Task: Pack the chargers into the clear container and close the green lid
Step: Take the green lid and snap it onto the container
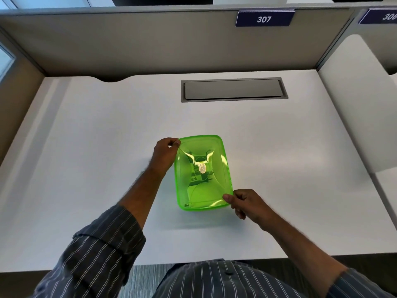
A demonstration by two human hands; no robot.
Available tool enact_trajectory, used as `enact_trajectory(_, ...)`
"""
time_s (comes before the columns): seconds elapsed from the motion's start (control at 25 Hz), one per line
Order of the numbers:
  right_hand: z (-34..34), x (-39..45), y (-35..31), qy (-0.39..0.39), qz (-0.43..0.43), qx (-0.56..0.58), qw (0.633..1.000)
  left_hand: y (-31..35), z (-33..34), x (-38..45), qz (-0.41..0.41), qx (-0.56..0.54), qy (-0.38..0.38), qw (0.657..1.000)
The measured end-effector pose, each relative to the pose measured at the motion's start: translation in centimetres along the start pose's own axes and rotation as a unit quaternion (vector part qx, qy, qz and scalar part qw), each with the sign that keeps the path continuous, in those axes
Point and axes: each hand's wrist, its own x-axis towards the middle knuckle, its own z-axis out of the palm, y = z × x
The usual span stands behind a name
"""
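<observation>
Now both hands pinch opposite corners of the glossy, rounded-rectangular green lid (203, 171).

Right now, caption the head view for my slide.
Both hands press diagonal corners of the green lid: left hand far-left, right hand near-right.

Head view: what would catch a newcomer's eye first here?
The bright green lid at the middle of the white desk. The left hand pinches its far-left corner, the right hand its near-right corner. On the partition behind, a blue sign reads 307.
</observation>
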Motion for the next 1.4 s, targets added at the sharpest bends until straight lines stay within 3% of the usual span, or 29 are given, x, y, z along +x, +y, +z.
enact_trajectory(0.32, 0.5, -0.3, 0.6, 0.003, -0.015, 0.051, 0.999, 0.4, 0.0, 0.3, -0.015, 0.003, -0.022, 1.000)
enact_trajectory(0.6, -0.3, -0.5, 0.0, -0.019, 0.011, 0.016, 1.000, 1.8, 0.4, 1.2, 0.074, 0.128, -0.064, 0.987)
enact_trajectory(0.8, -0.3, -0.6, -0.5, -0.004, 0.009, 0.003, 1.000, 2.5, 0.9, 2.0, 0.085, 0.183, -0.092, 0.975)
enact_trajectory(1.4, -3.6, 1.5, -2.5, 0.098, 0.033, 0.080, 0.991, -1.7, -2.9, -1.5, -0.022, 0.101, -0.049, 0.993)
